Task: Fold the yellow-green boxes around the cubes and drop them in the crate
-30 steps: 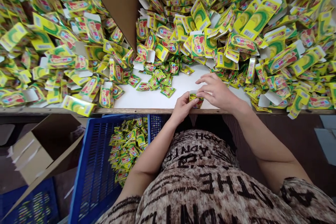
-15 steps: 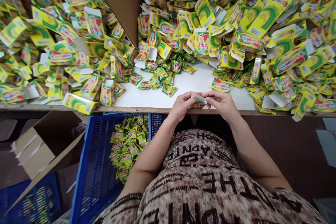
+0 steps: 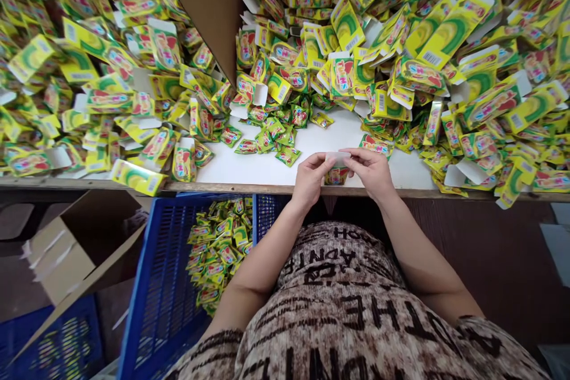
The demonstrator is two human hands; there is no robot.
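My left hand (image 3: 309, 181) and my right hand (image 3: 373, 172) meet at the front edge of the white table (image 3: 249, 169). Together they pinch a small yellow-green carton (image 3: 337, 173), fingertips on its white top flap. The carton stands upright between the two hands. Just beyond lies a small cluster of green sachets (image 3: 271, 130). Heaps of flat yellow-green cartons (image 3: 427, 53) cover the table to the right, and another such heap (image 3: 102, 83) covers it to the left.
A brown cardboard divider (image 3: 209, 6) stands upright at the back between the two heaps. Below the table edge on the left, a blue plastic crate (image 3: 151, 285) holds several filled packs. An open cardboard box (image 3: 66, 255) sits further left.
My right hand came back from the table to meet the left. Both hands now hold the carton upright with its white flap raised between the fingertips.
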